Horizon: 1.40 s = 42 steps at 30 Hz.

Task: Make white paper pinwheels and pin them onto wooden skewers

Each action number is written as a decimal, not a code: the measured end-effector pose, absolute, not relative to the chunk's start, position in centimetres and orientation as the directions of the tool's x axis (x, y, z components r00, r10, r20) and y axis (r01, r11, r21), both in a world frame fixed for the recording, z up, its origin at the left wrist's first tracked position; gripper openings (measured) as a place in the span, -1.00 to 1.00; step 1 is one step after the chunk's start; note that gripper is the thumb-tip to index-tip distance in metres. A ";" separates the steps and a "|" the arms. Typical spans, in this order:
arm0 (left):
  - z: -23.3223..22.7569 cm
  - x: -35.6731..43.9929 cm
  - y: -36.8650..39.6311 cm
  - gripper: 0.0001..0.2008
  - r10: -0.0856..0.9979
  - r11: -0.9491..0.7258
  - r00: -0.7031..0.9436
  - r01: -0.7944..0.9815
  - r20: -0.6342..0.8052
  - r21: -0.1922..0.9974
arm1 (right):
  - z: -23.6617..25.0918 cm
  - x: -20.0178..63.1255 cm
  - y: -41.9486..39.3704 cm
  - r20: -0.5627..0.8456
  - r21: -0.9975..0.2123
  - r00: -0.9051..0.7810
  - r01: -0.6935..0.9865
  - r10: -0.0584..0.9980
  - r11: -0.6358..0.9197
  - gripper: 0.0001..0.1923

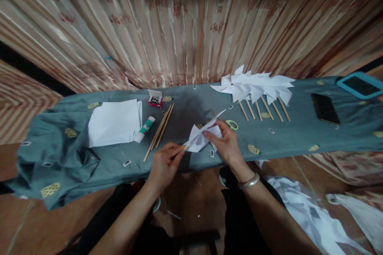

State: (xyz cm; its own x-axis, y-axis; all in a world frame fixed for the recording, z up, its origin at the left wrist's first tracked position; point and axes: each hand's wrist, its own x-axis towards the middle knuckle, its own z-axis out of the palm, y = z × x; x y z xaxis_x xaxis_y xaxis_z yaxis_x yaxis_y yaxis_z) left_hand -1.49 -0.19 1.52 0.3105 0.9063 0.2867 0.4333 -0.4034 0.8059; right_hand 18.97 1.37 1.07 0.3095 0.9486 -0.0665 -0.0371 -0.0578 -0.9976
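Note:
A white paper pinwheel (197, 138) is held between my two hands over the front part of the cloth-covered table. My left hand (166, 163) pinches a thin wooden stick (186, 147) whose far end meets the pinwheel; most of the stick is hidden by the fingers. My right hand (226, 141) grips the paper blades from the right, thumb on top. Just beyond that hand lie scissors with a pale green handle (232, 124). Left of the pinwheel several loose wooden sticks (158, 131) rest beside a green and white glue stick (145, 129).
A stack of white paper (112, 123) lies at the left, and a small open red box (155, 99) stands at the back. Several finished pinwheels (257, 85) overlap at the back right. Further right are a dark phone (325, 108) and a blue-framed tablet (362, 85). White paper pieces (308, 207) lie below.

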 end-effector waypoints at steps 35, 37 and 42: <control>0.6 -1.4 -0.1 -0.74 0.928 -0.313 0.333 0.453 0.167 0.835 | 1.4 20.7 1.9 -0.067 -0.992 0.205 -0.119 0.976 -0.043 -0.63; 0.5 -2.0 -0.3 -0.72 0.937 -0.282 0.322 0.459 0.138 0.843 | 1.6 21.1 1.8 -0.058 -0.992 0.237 -0.123 0.970 -0.029 -0.62; 0.4 -3.7 -0.7 -0.75 0.940 -0.246 0.322 0.428 0.108 0.870 | 1.8 22.0 2.0 -0.051 -0.993 0.268 -0.120 0.962 -0.019 -0.60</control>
